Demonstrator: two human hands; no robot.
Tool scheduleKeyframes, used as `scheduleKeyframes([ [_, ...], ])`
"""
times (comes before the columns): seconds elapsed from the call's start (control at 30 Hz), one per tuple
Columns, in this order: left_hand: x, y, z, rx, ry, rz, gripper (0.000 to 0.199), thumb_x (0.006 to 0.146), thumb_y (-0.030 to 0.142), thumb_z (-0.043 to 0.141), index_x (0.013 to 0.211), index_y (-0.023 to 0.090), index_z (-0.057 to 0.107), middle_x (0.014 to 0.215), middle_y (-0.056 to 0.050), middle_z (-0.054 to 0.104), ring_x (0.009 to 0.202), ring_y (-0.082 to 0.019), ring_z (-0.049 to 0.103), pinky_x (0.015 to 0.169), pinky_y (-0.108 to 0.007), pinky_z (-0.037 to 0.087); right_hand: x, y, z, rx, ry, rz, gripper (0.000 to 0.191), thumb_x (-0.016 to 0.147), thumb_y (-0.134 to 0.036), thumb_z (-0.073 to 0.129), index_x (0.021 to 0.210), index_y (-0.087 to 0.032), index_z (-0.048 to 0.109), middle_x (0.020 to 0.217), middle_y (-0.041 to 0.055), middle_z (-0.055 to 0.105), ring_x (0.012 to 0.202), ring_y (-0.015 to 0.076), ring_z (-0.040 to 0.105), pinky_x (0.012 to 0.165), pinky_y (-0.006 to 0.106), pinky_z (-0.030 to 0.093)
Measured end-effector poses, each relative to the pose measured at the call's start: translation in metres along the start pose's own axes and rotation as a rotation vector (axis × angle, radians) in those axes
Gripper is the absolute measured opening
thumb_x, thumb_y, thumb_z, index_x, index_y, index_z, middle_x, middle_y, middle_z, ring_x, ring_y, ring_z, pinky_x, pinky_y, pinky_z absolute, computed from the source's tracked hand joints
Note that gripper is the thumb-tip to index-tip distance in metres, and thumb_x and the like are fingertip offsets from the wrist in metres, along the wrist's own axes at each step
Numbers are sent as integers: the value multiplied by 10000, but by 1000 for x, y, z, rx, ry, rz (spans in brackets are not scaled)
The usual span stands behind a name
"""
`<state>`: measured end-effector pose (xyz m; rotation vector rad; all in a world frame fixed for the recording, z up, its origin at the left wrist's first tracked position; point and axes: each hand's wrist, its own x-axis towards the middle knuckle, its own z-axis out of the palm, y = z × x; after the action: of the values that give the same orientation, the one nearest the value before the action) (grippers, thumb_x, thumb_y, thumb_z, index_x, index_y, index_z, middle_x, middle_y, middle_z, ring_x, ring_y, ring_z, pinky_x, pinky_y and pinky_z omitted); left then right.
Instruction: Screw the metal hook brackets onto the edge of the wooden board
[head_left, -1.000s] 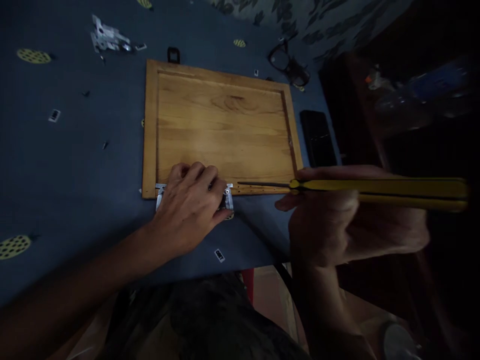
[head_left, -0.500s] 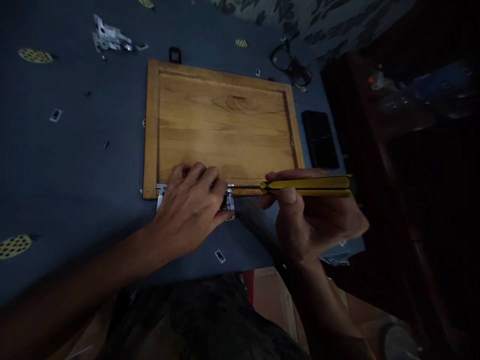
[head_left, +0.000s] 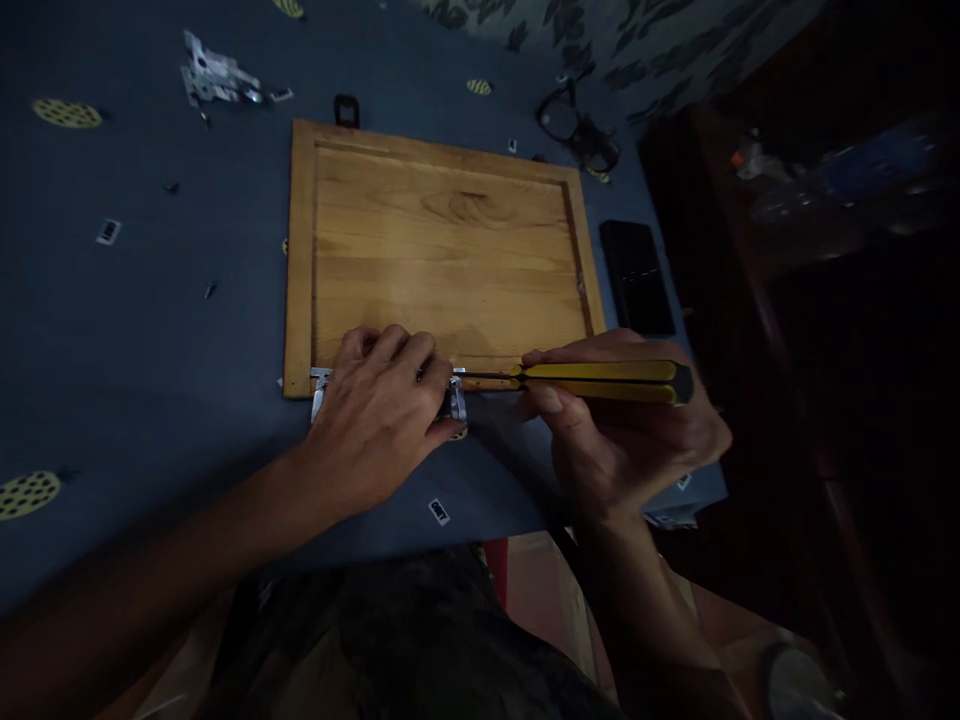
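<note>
A framed wooden panel (head_left: 450, 230) lies flat on the cloth. My left hand (head_left: 382, 410) is closed over a silvery metal hinge (head_left: 458, 398) at the panel's near edge. Bright metal shows on both sides of that hand; the middle is hidden beneath the fingers. In my right hand (head_left: 622, 430) is a screwdriver (head_left: 600, 383) with a yellow and black handle, gripped between thumb and fingers. Its shaft lies nearly level along the near edge and points left at the hinge. The tip is hard to make out by my left fingers.
Another metal hinge (head_left: 217, 75) lies at the back left. Loose screws (head_left: 210, 290) are scattered on the blue patterned cloth (head_left: 150, 380). A black phone (head_left: 637, 278) sits right of the panel, with eyeglasses (head_left: 577, 125) behind. A small black frame-shaped piece (head_left: 346, 111) touches the far edge.
My right hand has turned the screwdriver handle, and its fingers and thumb have shifted around it. My left hand stays on the hinge. The whole view has shifted slightly.
</note>
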<state>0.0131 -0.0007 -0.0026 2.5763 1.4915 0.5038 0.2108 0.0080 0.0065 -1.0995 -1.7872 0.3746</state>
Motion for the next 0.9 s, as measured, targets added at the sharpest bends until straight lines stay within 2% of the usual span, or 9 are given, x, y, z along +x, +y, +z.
scheduleKeyframes([
  [0.1,0,-1,1,-1,19,7,279,894,357,826,1045,139,742,1018,-94,725,1028,-319,649,881,-472,478,2,-3,4,-19,101,-102,163,899,-391,817,944,-278,709,795,-18,763,635,186,713,538,346,583],
  [0.17,-1,-1,1,-2,20,9,276,896,356,825,1047,141,740,1023,-93,727,1028,-315,649,882,-469,477,2,-6,6,-58,118,-114,171,900,-397,816,928,-279,695,769,-20,755,618,181,705,516,332,573],
  [0.27,0,-1,1,-1,15,8,257,906,362,815,1038,157,737,1024,-93,733,1024,-311,646,882,-465,473,-1,-10,9,-121,146,-53,189,878,-390,839,927,-288,687,755,-24,744,571,179,679,523,348,577],
  [0.4,0,-1,-1,-1,13,11,262,905,361,816,1034,148,734,1026,-96,732,1025,-314,648,875,-469,474,-4,-13,13,-125,193,4,185,871,-379,844,884,-289,683,752,-25,719,487,155,616,461,350,508],
  [0.5,0,-1,-1,-8,5,5,247,906,353,814,1032,157,733,1024,-91,728,1031,-313,648,872,-464,469,-4,-14,14,-117,201,50,155,883,-359,832,866,-295,691,752,-25,709,510,161,626,468,353,490],
  [0.57,0,-1,0,-9,2,1,232,908,348,811,1028,166,732,1026,-90,728,1037,-314,647,878,-461,465,-2,-14,12,-106,196,52,152,874,-357,842,867,-295,704,737,-22,709,564,181,660,528,369,525],
  [0.67,0,-1,0,-2,2,4,242,908,356,810,1032,164,732,1022,-93,727,1037,-318,648,880,-462,469,0,-12,5,-32,128,38,180,863,-345,856,1008,-309,756,815,-12,748,645,201,707,650,400,592],
  [0.77,0,-1,0,2,-1,11,255,907,355,810,1039,151,731,1024,-97,724,1031,-319,651,879,-467,479,4,-9,-6,95,-26,-28,325,894,-305,821,1212,-326,758,967,3,788,751,213,738,705,406,624],
  [0.9,-1,0,-1,3,7,9,230,906,343,807,1006,149,732,1004,-91,718,1016,-319,654,870,-475,484,8,-6,-15,142,-190,-129,290,925,-250,759,1208,-310,774,1027,20,810,905,245,754,723,407,634],
])
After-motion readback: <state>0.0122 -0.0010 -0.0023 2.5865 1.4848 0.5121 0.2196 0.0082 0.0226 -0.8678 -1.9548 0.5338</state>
